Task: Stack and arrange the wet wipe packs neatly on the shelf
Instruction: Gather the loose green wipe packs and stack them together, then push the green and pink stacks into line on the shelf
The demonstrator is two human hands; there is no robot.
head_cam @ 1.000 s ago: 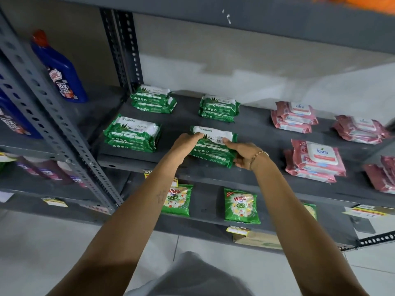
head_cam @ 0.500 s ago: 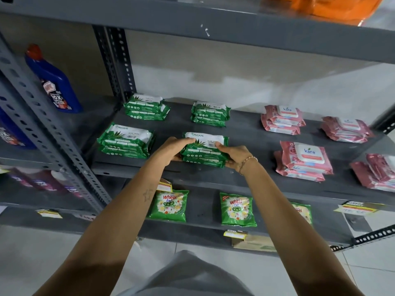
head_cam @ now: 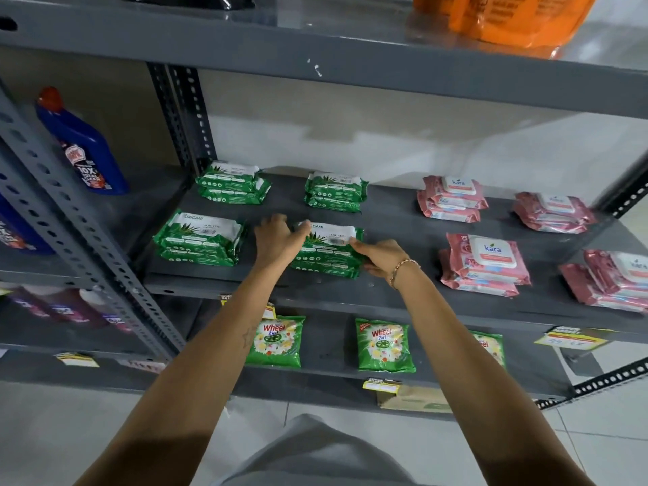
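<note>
On the grey shelf (head_cam: pixel 385 219) lie green Origami wet wipe stacks: front left (head_cam: pixel 200 240), back left (head_cam: pixel 231 182), back middle (head_cam: pixel 335 191), and a front middle stack (head_cam: pixel 333 254). My left hand (head_cam: pixel 278 240) presses against the left end of the front middle stack, thumb on its top. My right hand (head_cam: pixel 380 257) holds its right end, fingers curled on the front corner. Pink Kara wipe stacks sit to the right: back (head_cam: pixel 452 198), far back (head_cam: pixel 554 212), front (head_cam: pixel 487 264), far front (head_cam: pixel 613 282).
A blue cleaner bottle (head_cam: pixel 82 145) stands on the neighbouring left shelf behind a perforated upright (head_cam: pixel 80 219). Green Wheel detergent sachets (head_cam: pixel 277 340) lie on the shelf below. An orange bag (head_cam: pixel 508 19) sits on the shelf above.
The view has tilted upward and the shelf sits lower in frame. Both hands stay on the front middle green stack; my left thumb has shifted onto its top left corner.
</note>
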